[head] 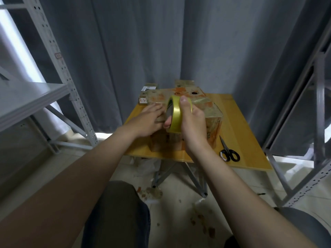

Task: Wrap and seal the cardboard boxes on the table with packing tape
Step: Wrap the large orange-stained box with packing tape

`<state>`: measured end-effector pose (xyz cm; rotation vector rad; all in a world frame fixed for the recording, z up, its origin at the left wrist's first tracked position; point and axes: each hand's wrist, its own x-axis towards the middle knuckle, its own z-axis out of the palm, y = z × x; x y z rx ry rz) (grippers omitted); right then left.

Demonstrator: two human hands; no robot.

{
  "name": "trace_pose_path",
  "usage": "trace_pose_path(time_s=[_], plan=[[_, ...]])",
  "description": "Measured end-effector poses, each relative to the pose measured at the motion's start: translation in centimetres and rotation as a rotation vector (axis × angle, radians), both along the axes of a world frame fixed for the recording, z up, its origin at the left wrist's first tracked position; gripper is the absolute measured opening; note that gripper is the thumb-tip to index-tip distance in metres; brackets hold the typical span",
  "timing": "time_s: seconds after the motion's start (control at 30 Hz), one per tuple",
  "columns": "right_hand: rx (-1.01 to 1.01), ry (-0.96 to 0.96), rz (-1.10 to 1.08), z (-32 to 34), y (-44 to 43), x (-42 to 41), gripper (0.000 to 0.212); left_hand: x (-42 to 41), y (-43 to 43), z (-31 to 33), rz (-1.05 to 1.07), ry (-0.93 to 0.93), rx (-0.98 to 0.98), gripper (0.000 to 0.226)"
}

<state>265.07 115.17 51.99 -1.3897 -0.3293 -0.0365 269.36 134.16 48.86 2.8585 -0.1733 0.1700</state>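
Across the whole upper half of the frame we see a grey curtain (pixel 161 42) hanging in folds. It is flanked by a pale metal shelving rack (pixel 53 51) at the left edge and a second rack (pixel 318 104) at the right edge.

In the centre stands a small table (pixel 241 122) with a yellow wooden top on folding metal legs. The large cardboard box (pixel 211 111) sits in the middle of that top, just above the frame's centre. Its sides are glossy with tape already on them and marked with orange print.

Both bare forearms reach up from the bottom corners. We find the left hand (pixel 148 120) lying flat on the box's left upper face, fingers stretched out and together, holding nothing. The right hand (pixel 193 122) grips the tape roll (pixel 176 113), a yellow ring standing on edge just above the box top. The thumb lies over the roll's outer rim and the fingers curl through its core.

Behind the large box, toward the curtain, we make out two smaller boxes (pixel 150 86). Black-handled scissors (pixel 228 151) lie on the table's lower right part, near the box but apart from it. Small torn scraps (pixel 152 192) dot the tiled floor under the table.
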Motion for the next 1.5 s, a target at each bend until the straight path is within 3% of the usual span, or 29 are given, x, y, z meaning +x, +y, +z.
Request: trace_pose_path(time_s=[0.1,0.27,0.6,0.83,1.07,1.17,1.27,1.37,1.5], plan=[[-0.099,-0.029,-0.006,1.2,0.2,0.3,0.062,0.2,0.1,0.0,-0.028,-0.001,-0.028,0.072],[-0.12,0.068,0.066,-0.9,-1.2,-1.1,0.046,0.4,0.4,-0.3,0.022,0.03,-0.029,0.074],[-0.143,0.128,0.062,-4.6,-1.9,-2.0,0.052,0.5,0.5,-0.5,0.028,0.036,-0.048,0.091],[-0.21,0.362,0.085,-9.7,-2.7,-2.9,0.048,0.8,0.6,-0.5,0.021,0.043,-0.056,0.093],[-0.212,0.424,0.12,-10.8,-2.1,-1.6,0.043,0.7,0.9,-1.0,0.002,0.017,-0.144,0.092],[-0.281,0.387,0.136,-11.2,-2.7,-1.2,0.052,0.1,0.6,-1.5,-0.002,-0.066,-0.278,0.09],[-0.481,0.276,-0.028,-11.3,-4.0,-0.1,0.058,-0.8,0.4,-3.2,0.073,-0.165,-0.508,0.102],[-0.387,0.26,-0.188,-10.8,-5.9,1.7,0.042,-1.9,0.0,-5.3,0.2,-0.114,-0.757,0.127],[-0.347,0.242,-0.346,-10.0,-7.9,4.8,0.022,-2.4,-0.4,-7.9,0.276,0.003,-1.001,0.125]])
